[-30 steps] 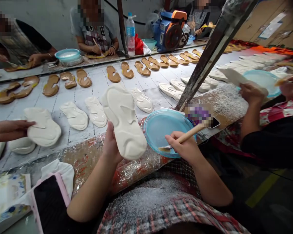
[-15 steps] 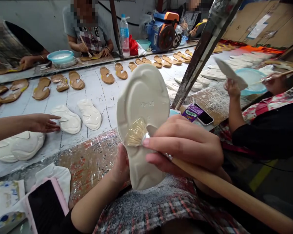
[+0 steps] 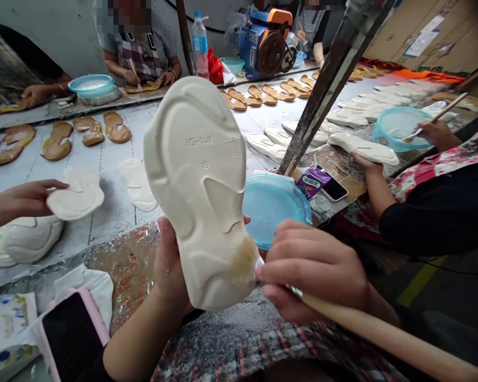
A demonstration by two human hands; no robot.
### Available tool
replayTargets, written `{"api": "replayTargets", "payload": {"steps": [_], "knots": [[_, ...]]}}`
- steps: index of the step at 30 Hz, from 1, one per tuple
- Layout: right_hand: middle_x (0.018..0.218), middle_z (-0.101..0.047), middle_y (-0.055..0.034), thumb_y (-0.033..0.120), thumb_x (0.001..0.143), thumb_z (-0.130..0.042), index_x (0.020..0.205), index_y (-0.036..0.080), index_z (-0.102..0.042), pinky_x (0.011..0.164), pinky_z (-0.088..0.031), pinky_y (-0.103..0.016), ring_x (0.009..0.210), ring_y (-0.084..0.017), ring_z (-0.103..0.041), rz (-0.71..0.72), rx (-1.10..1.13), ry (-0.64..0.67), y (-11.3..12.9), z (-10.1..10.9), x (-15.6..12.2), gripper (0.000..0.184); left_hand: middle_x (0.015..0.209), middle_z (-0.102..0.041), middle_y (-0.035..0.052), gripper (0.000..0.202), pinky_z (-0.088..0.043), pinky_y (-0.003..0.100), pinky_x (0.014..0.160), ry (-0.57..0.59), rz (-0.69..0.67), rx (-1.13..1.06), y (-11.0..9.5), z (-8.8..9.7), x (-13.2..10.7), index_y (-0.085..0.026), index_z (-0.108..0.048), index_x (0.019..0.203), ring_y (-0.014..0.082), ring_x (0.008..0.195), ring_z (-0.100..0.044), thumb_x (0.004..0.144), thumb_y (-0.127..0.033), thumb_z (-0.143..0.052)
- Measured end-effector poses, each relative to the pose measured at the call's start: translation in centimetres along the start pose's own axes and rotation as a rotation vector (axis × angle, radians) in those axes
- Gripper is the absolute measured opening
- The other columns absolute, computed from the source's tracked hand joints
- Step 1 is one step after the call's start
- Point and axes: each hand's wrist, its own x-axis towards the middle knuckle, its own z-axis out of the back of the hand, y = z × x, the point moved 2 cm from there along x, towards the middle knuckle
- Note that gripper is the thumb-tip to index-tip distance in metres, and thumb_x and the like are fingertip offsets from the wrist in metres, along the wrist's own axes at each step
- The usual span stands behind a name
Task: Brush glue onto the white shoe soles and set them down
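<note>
Left hand (image 3: 169,265) is closed around the back of a white shoe sole (image 3: 194,180), its fingers mostly hidden behind it. The sole is held tilted up, underside toward the wearer (moulded marking reads HS-148). Right hand (image 3: 312,270) is curled tightly on a wooden brush (image 3: 382,334), with the handle running out low past the hand. The bristles (image 3: 244,259) are pressed against the sole's lower end.

Just beyond the right hand sits a blue plastic plate (image 3: 276,207), partly blocked from view by the sole. Farther past it lie a purple packet (image 3: 308,185) and a black phone (image 3: 332,188). Left of the left hand, a pink-cased phone (image 3: 74,329) and a white cloth (image 3: 83,289) lie on the plastic-covered tabletop (image 3: 127,260). A metal post (image 3: 322,95) stands ahead of the right hand.

A co-worker's hand (image 3: 26,199), far left, holds another white sole (image 3: 75,199). On the right, a co-worker's hand (image 3: 366,170) holds a third white sole (image 3: 364,148).
</note>
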Motion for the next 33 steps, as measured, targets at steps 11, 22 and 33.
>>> {"api": "replayTargets", "payload": {"steps": [11, 22, 33], "knots": [[0.060, -0.060, -0.0020, 0.030, 0.106, -0.048, 0.083, 0.015, -0.064, 0.061, -0.047, -0.031, 0.054, -0.013, -0.057, -0.012, 0.072, -0.051, 0.2, -0.8, -1.0, 0.031, 0.109, -0.076, 0.0150, 0.076, -0.063, 0.047, 0.083, -0.061, -0.001, -0.048, -1.5, -0.2, 1.5, -0.013, -0.072, 0.118, 0.0307, 0.091, -0.073, 0.094, -0.076, -0.038], [0.065, -0.065, -0.0036, 0.031, 0.101, -0.059, 0.078, 0.016, -0.066, 0.062, -0.052, -0.031, 0.061, -0.014, -0.061, 0.002, 0.031, -0.181, 0.3, -0.8, 2.6, 0.029, 0.115, -0.075, 0.0046, 0.053, -0.054, 0.042, 0.106, -0.108, -0.218, -0.043, 0.8, -2.0, 3.0, -0.023, -0.069, 0.125, 0.0304, 0.129, -0.062, 0.094, -0.063, -0.055], [0.062, -0.062, -0.0024, 0.023, 0.100, -0.055, 0.080, 0.016, -0.064, 0.057, -0.046, -0.031, 0.055, -0.013, -0.056, -0.092, 0.159, -0.120, -0.3, -1.8, -0.1, 0.023, 0.091, -0.076, 0.0102, 0.071, -0.053, 0.045, 0.103, -0.223, -0.192, -0.101, -1.2, -1.1, 3.5, -0.017, -0.071, 0.098, 0.0309, 0.121, -0.066, 0.101, -0.071, -0.024]]}}
